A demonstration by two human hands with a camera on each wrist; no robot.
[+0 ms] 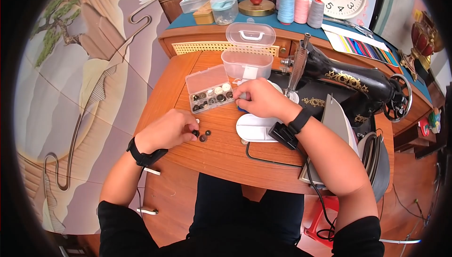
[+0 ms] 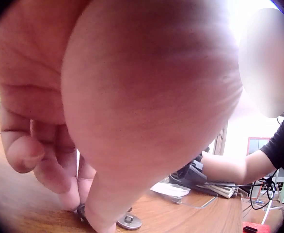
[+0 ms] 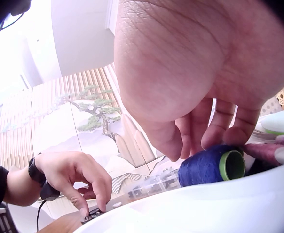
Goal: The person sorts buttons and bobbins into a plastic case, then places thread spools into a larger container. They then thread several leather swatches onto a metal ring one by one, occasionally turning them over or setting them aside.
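Black sleeves (image 1: 123,231) were nearest, low in the head view. Left of middle, the left hand (image 1: 172,129) pinched a dark button (image 1: 195,133) at the table (image 1: 221,151), beside loose buttons (image 1: 203,139). Near the middle, the right hand (image 1: 261,99) bent its fingers by the button box (image 1: 206,81); I couldn't tell what it held. Blue thread (image 3: 200,167), a white tray (image 1: 254,122) and a black sewing machine (image 1: 325,66) crowded it.

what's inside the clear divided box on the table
The box has buttons in its compartments: pale buttons at the back right, dark buttons along the front. Whatever lies beneath the topmost ones is covered and can't be seen.
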